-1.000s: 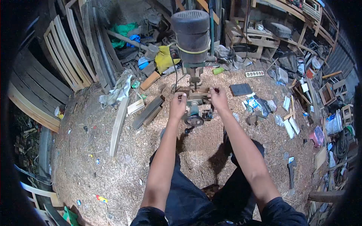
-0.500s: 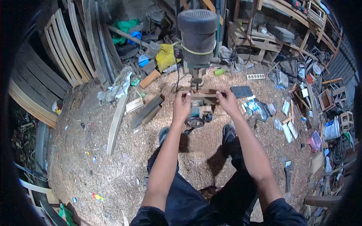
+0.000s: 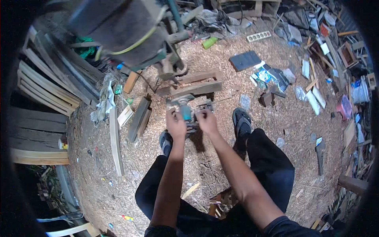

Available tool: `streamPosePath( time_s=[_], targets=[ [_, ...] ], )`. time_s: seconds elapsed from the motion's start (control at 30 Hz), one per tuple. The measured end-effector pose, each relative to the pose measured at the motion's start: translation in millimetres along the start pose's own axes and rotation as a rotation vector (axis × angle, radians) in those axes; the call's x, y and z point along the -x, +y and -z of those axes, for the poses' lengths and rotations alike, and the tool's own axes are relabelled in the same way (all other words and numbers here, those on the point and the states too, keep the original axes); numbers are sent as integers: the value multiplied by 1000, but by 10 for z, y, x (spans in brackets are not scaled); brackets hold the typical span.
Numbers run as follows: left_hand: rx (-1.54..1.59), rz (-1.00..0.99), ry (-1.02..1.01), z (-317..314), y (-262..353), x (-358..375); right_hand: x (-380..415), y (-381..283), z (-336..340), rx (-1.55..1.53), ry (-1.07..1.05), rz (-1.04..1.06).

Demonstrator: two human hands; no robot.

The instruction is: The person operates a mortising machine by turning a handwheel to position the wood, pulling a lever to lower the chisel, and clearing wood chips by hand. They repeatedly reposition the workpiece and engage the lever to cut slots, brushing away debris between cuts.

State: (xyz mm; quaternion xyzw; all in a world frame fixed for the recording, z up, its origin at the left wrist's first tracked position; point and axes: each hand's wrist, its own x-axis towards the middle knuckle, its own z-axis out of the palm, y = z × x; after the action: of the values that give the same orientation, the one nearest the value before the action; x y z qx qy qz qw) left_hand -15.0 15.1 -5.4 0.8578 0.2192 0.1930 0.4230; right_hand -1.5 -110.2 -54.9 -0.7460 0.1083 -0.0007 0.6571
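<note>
A drill press with a large dark motor leans into the upper left of the head view. Below its spindle lies a rectangular wooden frame piece, just beyond my hands. My left hand has curled fingers at the left side of the teal machine part. My right hand sits to its right with fingers bent in against the metal fittings. What the fingers of either hand grip is blurred and partly hidden. Neither hand touches the wooden piece.
Wood shavings cover the floor. Curved boards lean at the left, and loose timber lies left of the machine. A dark slab and plastic litter lie to the right. My sandalled feet stand either side of the machine's lower part.
Both hands have let go of the wooden piece and come down toward me to the teal part. The view has tilted down and turned, so the motor appears larger and further left.
</note>
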Motion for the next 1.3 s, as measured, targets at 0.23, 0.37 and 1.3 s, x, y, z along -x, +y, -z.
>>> streamPosePath(
  time_s=[0.23,0.37,1.3],
  targets=[
    [101,-111,72,-74,-47,54,29,-153,-129,-102,-12,-74],
    [75,-126,52,-80,-89,29,89,-22,-168,-112,-71,-80],
    [69,-85,142,-71,-32,77,-377,922,-125,-868,-31,-917]
  ],
)
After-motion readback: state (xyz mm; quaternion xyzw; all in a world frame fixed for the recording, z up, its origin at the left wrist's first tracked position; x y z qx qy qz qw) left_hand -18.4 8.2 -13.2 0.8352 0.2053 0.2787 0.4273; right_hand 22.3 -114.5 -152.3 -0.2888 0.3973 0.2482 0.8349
